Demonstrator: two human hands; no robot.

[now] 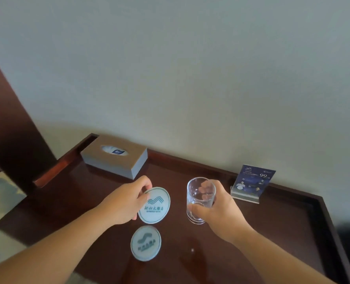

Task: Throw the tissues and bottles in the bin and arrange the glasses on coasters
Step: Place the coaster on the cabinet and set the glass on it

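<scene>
Left hand point(125, 201) and right hand point(221, 210) are both engaged over the dark wooden surface point(272, 232).

Nearer than the left hand, just off its thumb side, the near coaster point(146, 242) lies flat on the surface, apart from both hands.

The left hand pinches the held coaster point(154, 204) by its left edge, fingers curled over the upper rim and thumb at the lower rim. Its printed face is up. Contact between this coaster and the surface cannot be determined.

To the right of that coaster and apart from it, the right hand grips the glass point(199, 193), thumb across the near wall and fingers curled round the far wall, visible through it. The glass is upright and looks empty. Whether its base rests on the surface cannot be determined.

Beyond the left hand a tissue box point(116, 160) stands at the back of the surface. Beyond the right hand a card stand point(251, 183) sits against the wall point(190, 78).
</scene>
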